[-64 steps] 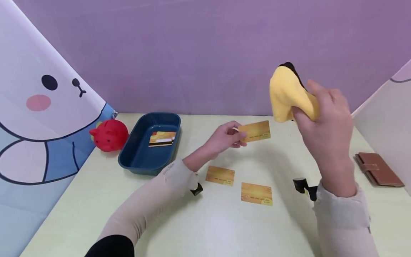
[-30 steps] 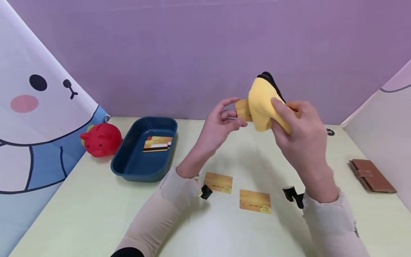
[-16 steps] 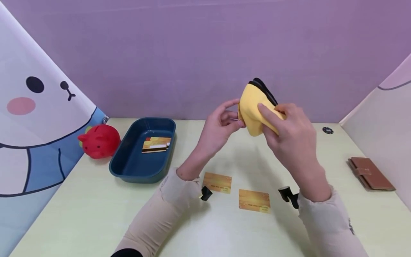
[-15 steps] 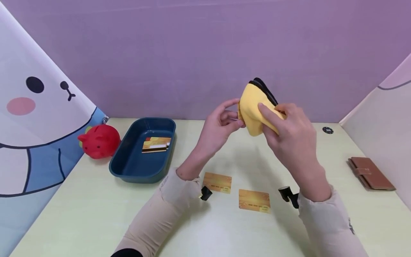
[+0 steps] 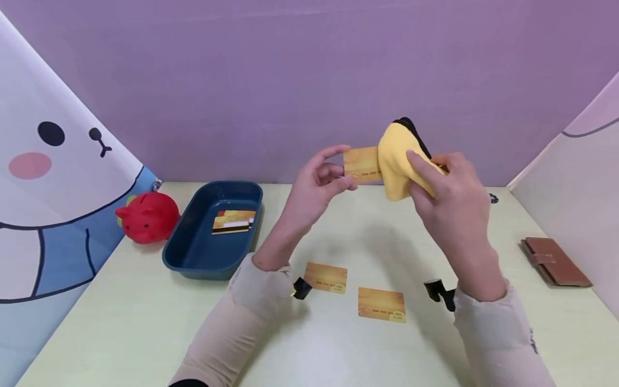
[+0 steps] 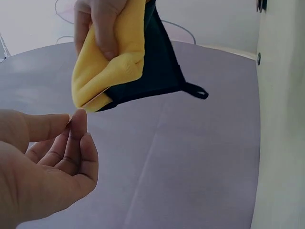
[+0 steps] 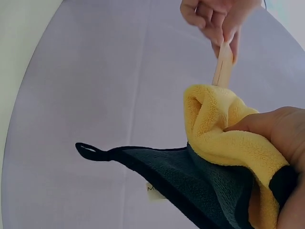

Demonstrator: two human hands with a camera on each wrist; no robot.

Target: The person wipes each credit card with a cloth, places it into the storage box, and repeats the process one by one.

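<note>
My left hand (image 5: 314, 185) pinches a gold bank card (image 5: 361, 164) at its left end, up above the table. In my right hand (image 5: 454, 199) is a folded cleaning cloth (image 5: 397, 158), yellow on one side and dark grey on the other. The cloth covers the card's right end. A dark corner of the cloth with a hanging loop (image 6: 195, 90) trails free in the left wrist view. The right wrist view shows the card (image 7: 223, 67) nearly edge-on, running into the yellow fold. Below lie two more gold cards (image 5: 326, 277) (image 5: 382, 304), flat on the table.
A blue tray (image 5: 213, 269) at the left holds several cards (image 5: 233, 222). Beside it sits a red piggy bank (image 5: 150, 217). A brown wallet (image 5: 556, 262) lies at the right, and a dark round chip (image 5: 493, 198) is partly hidden behind my right hand. A purple backdrop (image 5: 271, 91) rises behind.
The card and cloth, apart at first, came together until the cloth covered nearly all of the card. Since then the left hand has shifted left and the cloth right, exposing more card.
</note>
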